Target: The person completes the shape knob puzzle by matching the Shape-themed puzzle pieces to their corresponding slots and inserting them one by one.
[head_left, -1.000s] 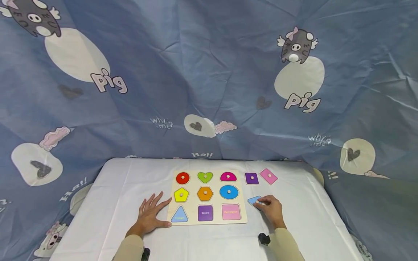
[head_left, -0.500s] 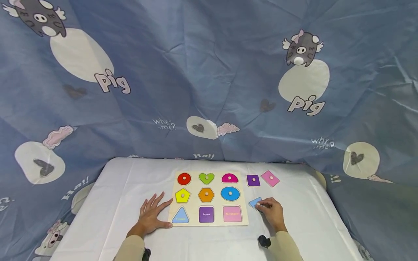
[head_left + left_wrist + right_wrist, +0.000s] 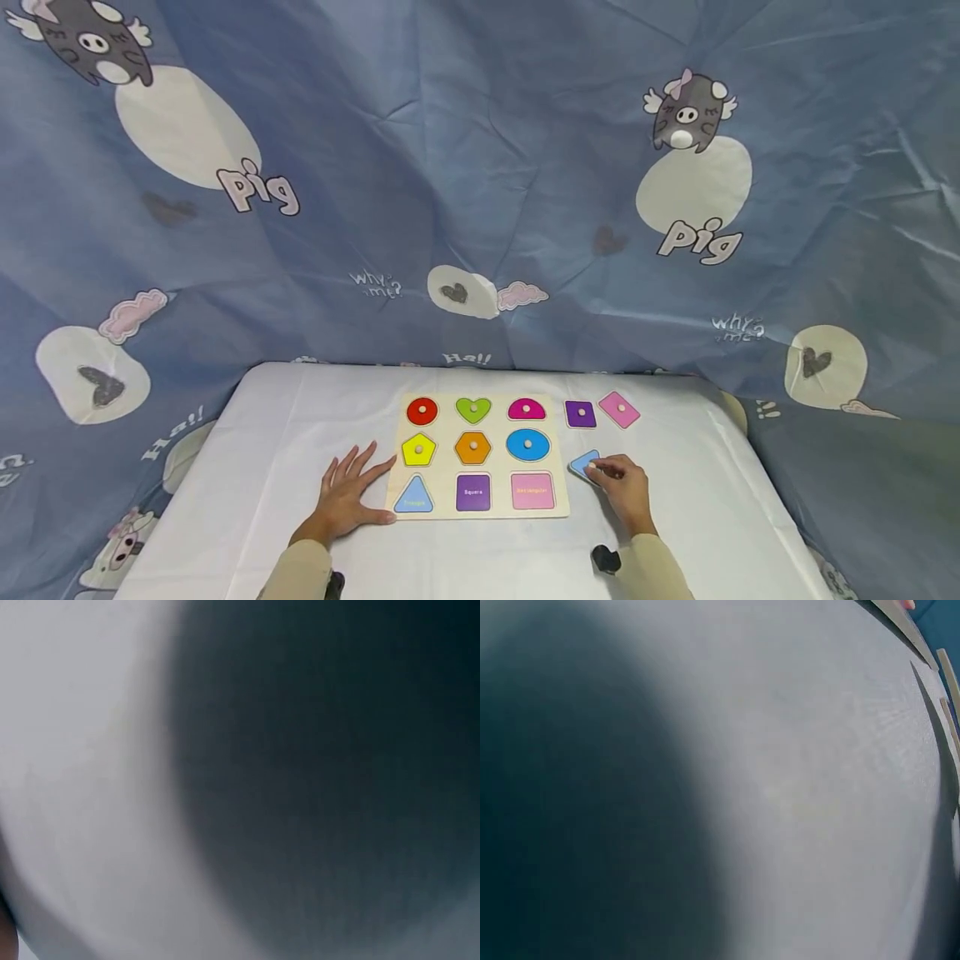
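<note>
In the head view, a wooden shape puzzle board (image 3: 445, 467) lies on the white table (image 3: 262, 433). It holds several coloured pieces with knobs. Its bottom row shows a triangle, a square and a rectangle recess with no knobs. My left hand (image 3: 347, 492) lies flat on the table, with its spread fingers touching the board's left edge. My right hand (image 3: 621, 490) rests just right of the board, and its curled fingers pinch a light blue piece (image 3: 581, 463) lying on the table. Both wrist views show only blurred white surface and shadow.
A purple square piece (image 3: 581, 413) and a pink rectangle piece (image 3: 619, 409) lie on the table beyond my right hand. A blue cloth (image 3: 480, 183) printed with pigs hangs behind and around the table. Thin wooden edges (image 3: 937, 671) show at the right wrist view's top corner.
</note>
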Demonstrator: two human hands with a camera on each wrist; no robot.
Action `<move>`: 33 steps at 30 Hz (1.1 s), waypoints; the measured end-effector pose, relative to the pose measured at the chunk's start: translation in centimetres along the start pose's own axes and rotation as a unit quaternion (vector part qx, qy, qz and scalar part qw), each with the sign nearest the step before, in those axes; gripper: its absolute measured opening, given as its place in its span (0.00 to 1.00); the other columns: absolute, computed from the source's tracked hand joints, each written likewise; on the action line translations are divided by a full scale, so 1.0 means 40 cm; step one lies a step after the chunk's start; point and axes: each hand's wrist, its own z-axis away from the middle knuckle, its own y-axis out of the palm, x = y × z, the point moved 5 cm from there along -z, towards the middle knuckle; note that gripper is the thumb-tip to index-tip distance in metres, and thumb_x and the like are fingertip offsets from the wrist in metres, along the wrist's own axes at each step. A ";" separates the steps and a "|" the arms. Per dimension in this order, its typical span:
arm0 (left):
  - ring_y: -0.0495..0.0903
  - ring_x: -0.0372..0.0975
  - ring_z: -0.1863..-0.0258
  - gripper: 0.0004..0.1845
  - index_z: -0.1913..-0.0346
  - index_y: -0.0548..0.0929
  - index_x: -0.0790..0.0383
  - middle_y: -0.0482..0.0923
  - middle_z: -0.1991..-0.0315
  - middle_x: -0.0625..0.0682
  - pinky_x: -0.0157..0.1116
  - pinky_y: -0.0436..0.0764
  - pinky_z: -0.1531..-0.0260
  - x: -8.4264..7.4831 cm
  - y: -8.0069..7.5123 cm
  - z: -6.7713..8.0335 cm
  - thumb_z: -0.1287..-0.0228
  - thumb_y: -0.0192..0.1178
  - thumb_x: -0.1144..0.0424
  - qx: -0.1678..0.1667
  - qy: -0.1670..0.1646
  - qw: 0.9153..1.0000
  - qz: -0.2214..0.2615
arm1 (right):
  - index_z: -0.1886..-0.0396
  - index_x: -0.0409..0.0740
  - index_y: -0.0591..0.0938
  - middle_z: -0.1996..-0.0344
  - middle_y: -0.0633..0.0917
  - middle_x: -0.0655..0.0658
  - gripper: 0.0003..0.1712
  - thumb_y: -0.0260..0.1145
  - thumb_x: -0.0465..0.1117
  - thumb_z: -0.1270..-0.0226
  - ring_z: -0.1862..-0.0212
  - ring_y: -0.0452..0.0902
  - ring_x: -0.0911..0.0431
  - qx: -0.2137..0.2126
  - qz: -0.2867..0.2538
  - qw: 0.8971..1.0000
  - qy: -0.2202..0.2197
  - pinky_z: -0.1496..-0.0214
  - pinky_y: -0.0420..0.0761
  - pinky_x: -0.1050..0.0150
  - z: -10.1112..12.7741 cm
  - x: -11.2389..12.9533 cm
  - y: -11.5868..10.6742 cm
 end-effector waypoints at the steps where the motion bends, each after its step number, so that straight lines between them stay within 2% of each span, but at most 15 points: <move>1: 0.41 0.57 0.26 0.52 0.32 0.71 0.48 0.50 0.24 0.59 0.60 0.32 0.32 0.001 0.002 0.001 0.67 0.75 0.36 0.003 -0.002 1.000 0.001 | 0.67 0.36 0.88 0.70 0.83 0.47 0.10 0.77 0.35 0.50 0.67 0.71 0.60 -0.002 -0.004 1.000 -0.001 0.67 0.72 0.71 0.004 0.001 0.001; 13: 0.41 0.57 0.26 0.53 0.31 0.70 0.47 0.49 0.24 0.58 0.59 0.33 0.31 0.005 0.010 -0.004 0.67 0.73 0.34 0.004 0.004 1.000 -0.011 | 0.69 0.37 0.88 0.74 0.80 0.48 0.08 0.76 0.31 0.51 0.70 0.69 0.61 -0.012 -0.068 0.997 -0.031 0.71 0.70 0.71 0.034 0.050 0.031; 23: 0.40 0.58 0.27 0.53 0.31 0.70 0.49 0.48 0.24 0.60 0.59 0.32 0.31 0.000 -0.001 -0.003 0.67 0.75 0.37 0.001 0.000 1.000 -0.007 | 0.69 0.41 0.88 0.72 0.80 0.49 0.07 0.76 0.34 0.50 0.68 0.70 0.58 0.052 -0.065 0.994 -0.070 0.66 0.72 0.70 0.044 0.129 0.111; 28: 0.41 0.58 0.27 0.53 0.31 0.69 0.49 0.49 0.25 0.60 0.59 0.33 0.31 -0.003 0.003 -0.007 0.66 0.73 0.35 0.005 0.001 1.000 -0.011 | 0.71 0.40 0.88 0.74 0.79 0.49 0.07 0.77 0.33 0.52 0.69 0.70 0.58 0.074 -0.083 0.990 -0.091 0.68 0.72 0.70 0.059 0.169 0.150; 33: 0.40 0.58 0.27 0.53 0.31 0.69 0.49 0.48 0.24 0.60 0.59 0.33 0.31 0.002 0.006 -0.003 0.66 0.73 0.35 0.013 -0.005 1.000 -0.012 | 0.71 0.40 0.87 0.75 0.77 0.50 0.07 0.77 0.34 0.51 0.70 0.69 0.59 0.095 -0.075 0.988 -0.101 0.69 0.72 0.71 0.078 0.206 0.193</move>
